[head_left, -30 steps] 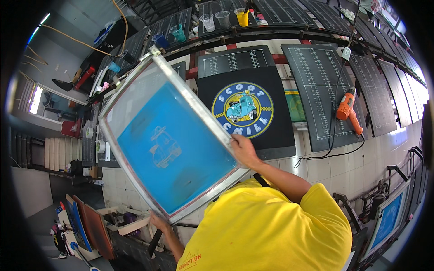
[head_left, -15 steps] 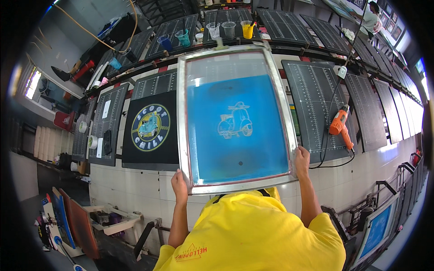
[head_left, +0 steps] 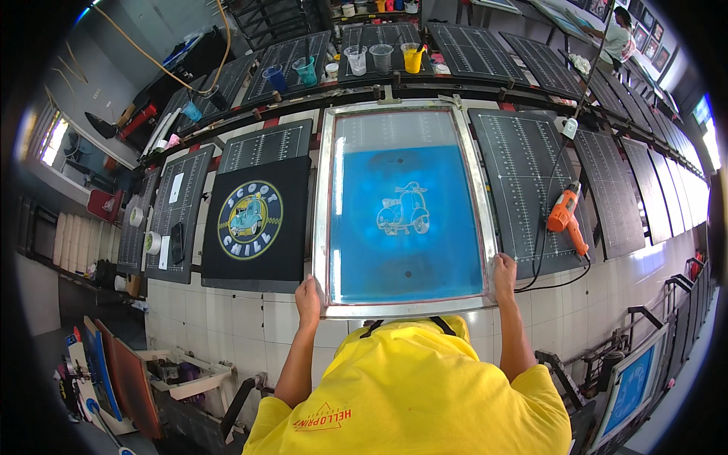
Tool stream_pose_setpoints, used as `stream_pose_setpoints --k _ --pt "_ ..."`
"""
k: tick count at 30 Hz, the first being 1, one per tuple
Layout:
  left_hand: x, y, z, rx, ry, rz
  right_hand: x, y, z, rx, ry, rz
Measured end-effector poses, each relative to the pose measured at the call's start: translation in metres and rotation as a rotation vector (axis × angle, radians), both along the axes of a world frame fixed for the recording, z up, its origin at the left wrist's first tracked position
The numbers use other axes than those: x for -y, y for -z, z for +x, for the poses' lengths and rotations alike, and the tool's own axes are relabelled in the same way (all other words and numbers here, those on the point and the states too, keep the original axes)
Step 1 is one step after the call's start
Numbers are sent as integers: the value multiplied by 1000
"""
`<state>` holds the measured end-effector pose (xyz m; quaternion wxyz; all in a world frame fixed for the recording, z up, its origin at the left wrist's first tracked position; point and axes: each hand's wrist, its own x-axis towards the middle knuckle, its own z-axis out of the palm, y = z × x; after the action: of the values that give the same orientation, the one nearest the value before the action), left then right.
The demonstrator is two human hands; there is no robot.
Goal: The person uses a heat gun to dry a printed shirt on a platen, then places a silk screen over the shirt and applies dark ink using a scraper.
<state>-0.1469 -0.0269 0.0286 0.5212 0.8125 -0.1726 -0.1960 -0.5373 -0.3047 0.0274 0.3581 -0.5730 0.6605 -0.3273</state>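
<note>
While left hand (head_left: pixel 307 302) and right hand (head_left: pixel 505 277) grip the screen (head_left: pixel 406 212) at its near corners, it sits between black cloth (head_left: pixel 255 220) on the left and heat gun (head_left: pixel 562 210) on the right. Cups (head_left: pixel 381 59) stand beyond its far edge; person (head_left: pixel 618 39) farther off, right.

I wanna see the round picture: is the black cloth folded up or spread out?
Spread out: the black cloth lies flat over a dark board, its whole round picture showing.
</note>
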Motion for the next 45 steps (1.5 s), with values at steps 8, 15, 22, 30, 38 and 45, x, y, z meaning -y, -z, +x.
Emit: stream_pose_setpoints --k 8,15,22,30,38,45 --pt "8 4 11 0 -8 -5 11 -13 12 -10 -89 121" --pt "14 1 15 -67 -5 -11 15 -5 18 8 -18 42" --pt "16 7 16 20 17 -1 17 -9 21 -80 -2 6" --pt "17 0 18 -113 -4 32 18 -13 24 -31 -34 114" --pt "16 1 22 -204 -55 13 13 -9 32 5 16 17" --pt "12 4 28 -216 2 50 22 -2 27 -48 -75 73"
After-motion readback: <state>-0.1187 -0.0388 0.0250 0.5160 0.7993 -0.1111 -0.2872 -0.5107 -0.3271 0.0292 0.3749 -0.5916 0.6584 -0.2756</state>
